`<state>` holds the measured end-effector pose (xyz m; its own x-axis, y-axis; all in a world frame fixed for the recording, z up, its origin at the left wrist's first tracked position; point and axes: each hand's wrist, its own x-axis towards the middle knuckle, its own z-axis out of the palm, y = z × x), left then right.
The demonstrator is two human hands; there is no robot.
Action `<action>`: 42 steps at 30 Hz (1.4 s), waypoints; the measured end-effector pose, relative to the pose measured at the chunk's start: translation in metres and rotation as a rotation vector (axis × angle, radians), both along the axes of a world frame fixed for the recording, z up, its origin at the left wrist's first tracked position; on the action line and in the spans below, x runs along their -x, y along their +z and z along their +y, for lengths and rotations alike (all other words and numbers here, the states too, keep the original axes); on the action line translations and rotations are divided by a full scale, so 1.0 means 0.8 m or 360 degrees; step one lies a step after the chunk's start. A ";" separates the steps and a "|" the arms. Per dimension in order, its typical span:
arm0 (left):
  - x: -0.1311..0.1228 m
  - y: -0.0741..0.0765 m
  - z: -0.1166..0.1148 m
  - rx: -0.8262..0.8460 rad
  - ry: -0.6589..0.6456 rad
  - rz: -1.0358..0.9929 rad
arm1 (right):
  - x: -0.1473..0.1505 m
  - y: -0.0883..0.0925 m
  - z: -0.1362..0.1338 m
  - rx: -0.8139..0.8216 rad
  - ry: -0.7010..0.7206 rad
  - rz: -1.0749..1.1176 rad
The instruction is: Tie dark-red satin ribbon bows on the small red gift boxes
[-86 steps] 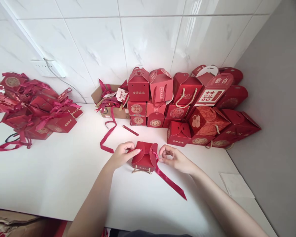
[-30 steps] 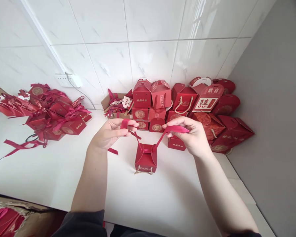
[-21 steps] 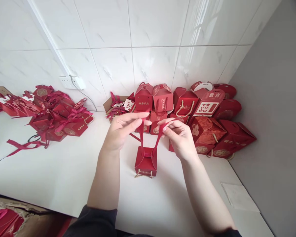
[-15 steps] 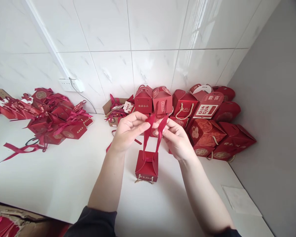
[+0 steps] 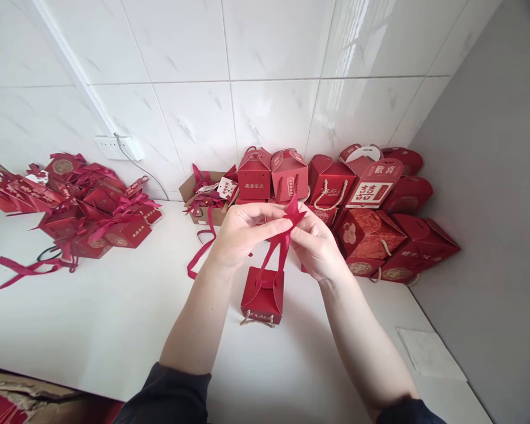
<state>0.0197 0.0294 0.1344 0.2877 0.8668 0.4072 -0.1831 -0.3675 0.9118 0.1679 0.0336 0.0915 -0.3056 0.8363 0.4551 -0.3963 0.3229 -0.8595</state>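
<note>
A small red gift box (image 5: 263, 295) with a rope handle stands on the white table (image 5: 115, 312) right in front of me. A dark red ribbon (image 5: 279, 250) runs through its top flaps and rises in two strands. Both strands meet above the box, where my left hand (image 5: 242, 232) and my right hand (image 5: 317, 242) pinch the ribbon ends together, fingertips touching. The ribbon tips stick up between my fingers.
Stacked red gift boxes (image 5: 357, 200) line the tiled wall at the back right. A cardboard box of ribbons and tags (image 5: 205, 194) stands beside them, one ribbon trailing onto the table. A heap of ribboned red boxes (image 5: 88, 206) lies at left. A white sheet (image 5: 430, 362) lies at right.
My hands lifted the ribbon ends from the box, spread them wide, then drew them together above it. Now the two ends are pinched at one point.
</note>
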 end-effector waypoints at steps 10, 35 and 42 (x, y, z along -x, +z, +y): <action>-0.008 0.005 -0.012 -0.0135 0.0495 -0.0125 | -0.021 0.044 -0.027 -0.0397 -0.0618 -0.0286; -0.007 0.011 -0.018 -0.0170 0.0367 -0.0047 | -0.022 0.049 -0.029 -0.0428 -0.0695 -0.0628; 0.041 -0.087 0.008 -0.0093 -0.0360 0.0500 | -0.027 0.040 -0.024 -0.0233 -0.0364 -0.0404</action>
